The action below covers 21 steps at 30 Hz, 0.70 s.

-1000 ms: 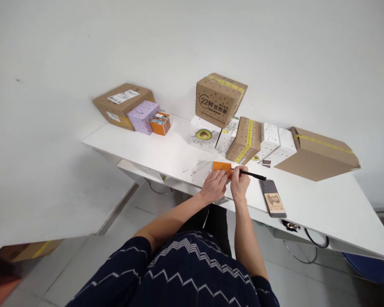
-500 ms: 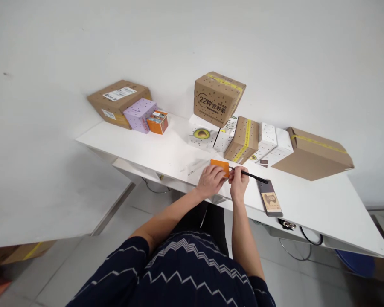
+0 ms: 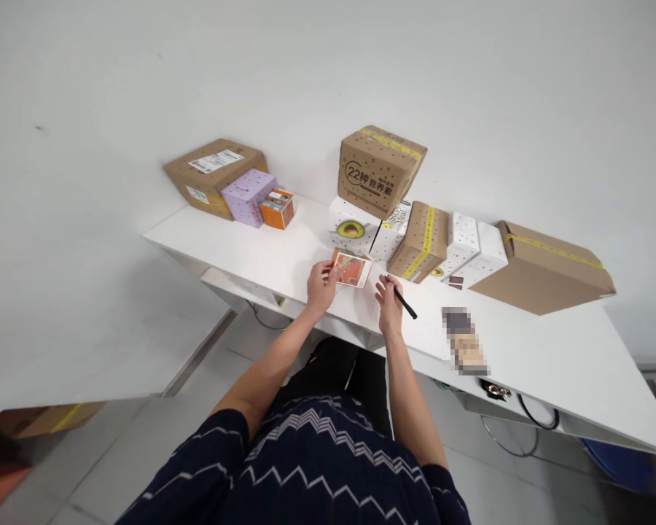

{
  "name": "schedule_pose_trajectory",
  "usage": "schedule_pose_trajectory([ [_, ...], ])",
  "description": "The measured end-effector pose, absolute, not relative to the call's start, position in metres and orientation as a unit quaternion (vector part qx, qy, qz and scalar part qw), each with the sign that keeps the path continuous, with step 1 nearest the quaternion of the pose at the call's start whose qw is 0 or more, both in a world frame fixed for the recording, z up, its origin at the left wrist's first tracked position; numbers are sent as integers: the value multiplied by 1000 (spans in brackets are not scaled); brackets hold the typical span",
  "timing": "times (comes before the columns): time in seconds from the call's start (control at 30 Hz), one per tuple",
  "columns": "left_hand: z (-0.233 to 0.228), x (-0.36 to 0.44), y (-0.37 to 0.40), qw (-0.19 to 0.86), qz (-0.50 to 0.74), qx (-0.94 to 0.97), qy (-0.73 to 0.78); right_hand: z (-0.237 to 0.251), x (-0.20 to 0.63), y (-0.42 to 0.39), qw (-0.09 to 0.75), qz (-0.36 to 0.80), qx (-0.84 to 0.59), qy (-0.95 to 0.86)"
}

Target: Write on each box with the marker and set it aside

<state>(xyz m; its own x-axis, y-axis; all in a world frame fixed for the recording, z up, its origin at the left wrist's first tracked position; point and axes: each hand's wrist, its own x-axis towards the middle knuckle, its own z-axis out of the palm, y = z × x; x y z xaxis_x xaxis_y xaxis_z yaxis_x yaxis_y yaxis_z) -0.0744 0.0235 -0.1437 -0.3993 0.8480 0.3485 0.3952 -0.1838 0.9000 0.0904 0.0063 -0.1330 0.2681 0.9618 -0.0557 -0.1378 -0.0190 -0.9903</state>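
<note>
My left hand (image 3: 322,288) grips the left edge of a small orange box (image 3: 351,269), thumb and fingers closed on it. The face with a red-orange print and a white border is turned up towards me. To its right, my right hand (image 3: 389,302) holds a slim black pen-like tool (image 3: 405,302), whose thicker end points down and to the right. Some of that hand's fingers are loosely spread, and it is apart from the box. Whether the tool is a pen or a knife I cannot tell.
A white desk (image 3: 284,255) runs along the wall. Behind my hands stand an avocado-print box (image 3: 350,230), a stacked brown carton (image 3: 367,175) and several other boxes. A pixelated phone-shaped thing (image 3: 464,343) lies right. A purple box (image 3: 247,197) and large carton (image 3: 213,179) stand left.
The orange box has been turned, now showing its printed face, and moved slightly up and left. My left hand shifted to its left edge. The right hand has drawn away from it with the black tool.
</note>
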Motion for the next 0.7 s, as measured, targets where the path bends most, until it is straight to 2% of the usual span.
schedule_pose_trajectory([
  [0.17,-160,-74,11,338,560,463,598,-128,76,1,565,433,-530,-461],
  [0.43,-135,-52,-25,349,501,575,545,-112,109,-30,605,339,-583,-423],
  [0.5,-128,-48,-31,302,481,616,547,-112,119,-34,599,338,-599,-411],
  [0.63,-120,-41,-33,104,486,704,507,-107,129,-30,600,280,-624,-414],
  [0.7,-122,-35,-34,38,486,745,455,-103,128,-24,608,272,-610,-429],
])
